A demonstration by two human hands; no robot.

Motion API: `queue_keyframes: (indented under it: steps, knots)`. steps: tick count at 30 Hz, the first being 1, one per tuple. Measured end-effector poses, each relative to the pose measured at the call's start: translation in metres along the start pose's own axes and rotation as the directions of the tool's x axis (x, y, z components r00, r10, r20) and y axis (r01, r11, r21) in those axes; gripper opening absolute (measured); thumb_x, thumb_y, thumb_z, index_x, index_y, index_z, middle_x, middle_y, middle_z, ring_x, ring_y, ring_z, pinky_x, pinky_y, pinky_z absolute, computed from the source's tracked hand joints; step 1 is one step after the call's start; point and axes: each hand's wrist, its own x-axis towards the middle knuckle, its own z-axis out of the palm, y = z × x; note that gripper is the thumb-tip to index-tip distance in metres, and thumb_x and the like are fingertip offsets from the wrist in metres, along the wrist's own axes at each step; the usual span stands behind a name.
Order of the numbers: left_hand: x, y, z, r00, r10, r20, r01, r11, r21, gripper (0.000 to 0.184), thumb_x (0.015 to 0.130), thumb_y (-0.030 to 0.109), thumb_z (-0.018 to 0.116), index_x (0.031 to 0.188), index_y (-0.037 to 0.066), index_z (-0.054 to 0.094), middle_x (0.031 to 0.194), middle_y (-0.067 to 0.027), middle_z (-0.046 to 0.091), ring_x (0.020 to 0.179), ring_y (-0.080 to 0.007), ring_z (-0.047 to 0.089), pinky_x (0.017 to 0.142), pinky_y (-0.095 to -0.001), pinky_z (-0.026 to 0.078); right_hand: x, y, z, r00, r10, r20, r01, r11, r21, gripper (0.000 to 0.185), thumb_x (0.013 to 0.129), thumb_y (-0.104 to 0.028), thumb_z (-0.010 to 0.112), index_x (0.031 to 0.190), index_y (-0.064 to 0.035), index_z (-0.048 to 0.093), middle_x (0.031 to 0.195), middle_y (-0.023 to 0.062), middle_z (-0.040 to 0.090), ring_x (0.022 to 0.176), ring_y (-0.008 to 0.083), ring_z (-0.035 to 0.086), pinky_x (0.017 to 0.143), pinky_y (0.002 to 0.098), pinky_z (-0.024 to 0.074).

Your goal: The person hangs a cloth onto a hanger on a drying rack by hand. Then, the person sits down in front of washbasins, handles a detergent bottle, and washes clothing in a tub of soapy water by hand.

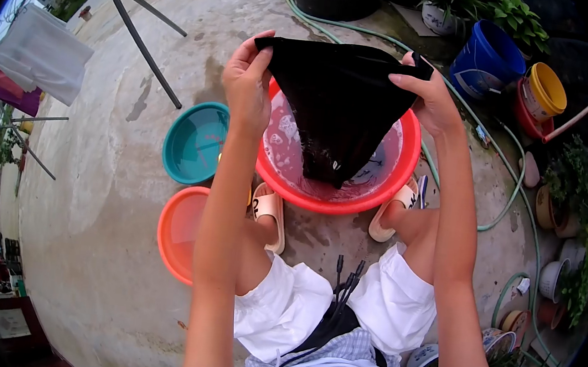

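Note:
A wet black garment [338, 102] is stretched between my two hands, its kind hard to make out. My left hand [250, 71] pinches its upper left corner between thumb and fingers. At the upper right corner, my right hand [422, 89] grips the cloth in the same way. The garment narrows downward, and its lower end hangs at the soapy, pinkish water [286, 136] in a large red basin [334, 206]. That basin stands on the ground between my feet, partly hidden behind the cloth.
Left of the red basin are a teal basin [194, 143] holding water and an orange basin [180, 232]. A green hose [517, 171] winds along the right side, near a blue bucket [484, 64], a yellow bucket [546, 88] and potted plants. Laundry [43, 50] hangs by a metal frame [140, 42] at left.

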Motion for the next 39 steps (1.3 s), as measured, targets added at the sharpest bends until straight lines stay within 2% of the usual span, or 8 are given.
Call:
queue_keyframes:
  steps: [4,8,15,20,26,32,35,39]
  knots:
    - [0.001,-0.013,0.0,0.993,-0.116,0.013,0.117,0.989,-0.091,0.024,0.085,0.001,0.044,0.107,-0.005,0.052,0.09,-0.0063,0.059,0.083,-0.0127,0.056,0.078,-0.0243,0.044,0.0,0.002,-0.006,0.997,0.059,0.048,-0.061,0.997,0.042,0.023,0.071,0.001,0.057,0.084,-0.0109,0.042,0.074,-0.0054,0.043,0.066,0.0033,0.045,0.059,0.0196,0.038]
    - [0.003,-0.024,-0.018,0.939,-0.339,0.055,0.334,0.939,0.08,0.022,0.085,0.005,0.046,0.103,-0.004,0.055,0.091,-0.0061,0.06,0.082,-0.0127,0.056,0.076,-0.0249,0.043,0.005,0.012,-0.018,0.99,0.138,-0.005,-0.137,0.98,-0.141,0.024,0.07,0.001,0.055,0.085,-0.0111,0.041,0.076,-0.004,0.041,0.07,0.0038,0.044,0.062,0.0188,0.0367]
    - [0.0,-0.04,-0.04,0.806,-0.582,0.105,0.483,0.751,0.45,0.017,0.084,0.006,0.052,0.097,-0.003,0.056,0.089,-0.0038,0.059,0.081,-0.0107,0.056,0.076,-0.0247,0.044,0.013,0.025,-0.029,0.977,-0.163,-0.135,0.049,0.794,-0.606,0.028,0.065,0.003,0.06,0.09,-0.0049,0.05,0.084,0.0021,0.049,0.082,0.0113,0.048,0.072,0.0241,0.0388]
    - [0.0,-0.031,-0.042,0.818,-0.574,0.035,0.464,0.695,0.549,0.019,0.078,0.011,0.062,0.091,-0.002,0.057,0.078,-0.0007,0.058,0.069,-0.0078,0.054,0.064,-0.0222,0.044,0.013,0.022,-0.029,0.968,-0.224,-0.114,0.07,0.676,-0.734,0.033,0.066,0.004,0.062,0.097,-0.0026,0.055,0.098,0.0086,0.058,0.093,0.0164,0.054,0.081,0.0268,0.0407]
    - [0.001,-0.02,-0.038,0.869,-0.495,-0.025,0.386,0.643,0.661,0.019,0.077,0.021,0.065,0.08,0.004,0.057,0.067,0.0042,0.053,0.059,-0.0039,0.048,0.055,-0.0186,0.037,0.019,0.032,-0.045,0.955,-0.251,-0.158,0.039,0.635,-0.771,0.028,0.07,0.001,0.061,0.097,-0.0026,0.056,0.082,0.008,0.063,0.081,0.0183,0.06,0.074,0.0269,0.0452]
    - [0.006,-0.021,-0.044,0.909,-0.413,0.053,0.248,0.639,0.728,0.021,0.083,0.027,0.059,0.078,0.006,0.058,0.068,0.0056,0.052,0.062,-0.003,0.046,0.057,-0.0188,0.035,0.013,0.023,-0.036,0.977,-0.142,-0.162,-0.013,0.71,-0.704,0.011,0.078,-0.002,0.05,0.089,-0.0027,0.053,0.07,0.002,0.055,0.062,0.0109,0.048,0.058,0.0252,0.0394]
    - [0.007,-0.022,-0.046,0.939,-0.343,0.027,0.218,0.652,0.726,0.024,0.084,0.029,0.057,0.079,0.005,0.058,0.069,0.0053,0.051,0.064,-0.003,0.045,0.059,-0.0194,0.035,0.018,0.029,-0.039,0.992,-0.118,-0.041,0.071,0.802,-0.592,0.006,0.082,-0.005,0.043,0.086,-0.0064,0.048,0.071,-0.0037,0.044,0.064,0.0033,0.04,0.056,0.0178,0.0314]
    - [0.008,-0.022,-0.048,0.956,-0.292,-0.016,0.216,0.669,0.711,0.027,0.084,0.031,0.057,0.079,0.005,0.059,0.068,0.0052,0.051,0.065,-0.0033,0.045,0.06,-0.0198,0.036,0.02,0.03,-0.037,0.992,-0.071,0.103,0.12,0.765,-0.632,0.007,0.08,-0.007,0.046,0.086,-0.0086,0.046,0.076,-0.0036,0.045,0.07,0.0045,0.039,0.062,0.0189,0.0328]
